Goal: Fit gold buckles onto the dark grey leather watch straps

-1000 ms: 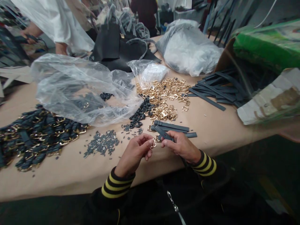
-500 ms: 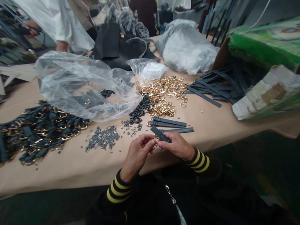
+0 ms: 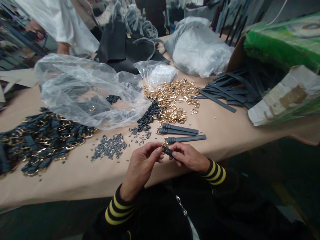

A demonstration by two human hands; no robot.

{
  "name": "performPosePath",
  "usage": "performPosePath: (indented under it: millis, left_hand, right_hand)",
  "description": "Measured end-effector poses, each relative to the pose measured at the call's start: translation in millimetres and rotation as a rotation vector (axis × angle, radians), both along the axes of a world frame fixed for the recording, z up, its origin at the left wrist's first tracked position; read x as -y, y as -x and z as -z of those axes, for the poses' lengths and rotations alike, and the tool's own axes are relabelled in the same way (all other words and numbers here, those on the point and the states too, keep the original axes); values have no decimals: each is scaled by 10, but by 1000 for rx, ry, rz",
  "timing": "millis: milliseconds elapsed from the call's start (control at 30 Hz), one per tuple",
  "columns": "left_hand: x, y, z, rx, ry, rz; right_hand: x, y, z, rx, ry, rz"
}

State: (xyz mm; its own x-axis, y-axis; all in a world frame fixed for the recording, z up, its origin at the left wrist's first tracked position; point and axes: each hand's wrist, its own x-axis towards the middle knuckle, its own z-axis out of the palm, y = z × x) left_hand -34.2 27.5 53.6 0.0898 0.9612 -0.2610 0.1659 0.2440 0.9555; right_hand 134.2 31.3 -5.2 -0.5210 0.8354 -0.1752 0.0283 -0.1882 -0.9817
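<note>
Between my two hands is a short dark strap (image 3: 168, 151) with a gold buckle at its left end. My left hand (image 3: 145, 163) pinches the buckle end, and my right hand (image 3: 188, 156) grips the strap from the right. Just beyond my fingers lies a dark strap with a gold buckle (image 3: 187, 138), with a small stack of buckled straps (image 3: 178, 129) behind it. Gold buckles (image 3: 175, 100) are heaped farther back, beside a pile of dark loops (image 3: 148, 115). Tiny dark pieces (image 3: 110, 146) are scattered left of my left hand.
Buckled strap pieces (image 3: 45, 140) are piled at the left. Clear plastic (image 3: 92, 96) lies behind them. Loose straps (image 3: 232, 90) spill from a green box (image 3: 282, 43) at the right. A stuffed plastic bag (image 3: 200, 50) sits at the back; a person in white sleeves (image 3: 72, 26) is at back left.
The held strap has turned; its raised dark end no longer sticks up above my fingers, and its buckle now shows. My left hand has shifted slightly left.
</note>
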Motion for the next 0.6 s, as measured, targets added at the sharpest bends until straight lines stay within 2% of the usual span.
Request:
performPosePath:
  millis: [167, 367, 500, 600]
  left_hand:
    - [-25, 86, 94, 109, 52, -59]
    - [-26, 89, 170, 409, 254, -1]
    - [16, -12, 235, 548, 366, -12]
    - [64, -117, 288, 581, 345, 0]
  right_hand:
    - [22, -105, 3, -207, 94, -65]
    - [26, -146, 64, -302, 74, -112]
    - [35, -93, 43, -245, -16, -47]
    - [69, -48, -16, -171, -57, 60]
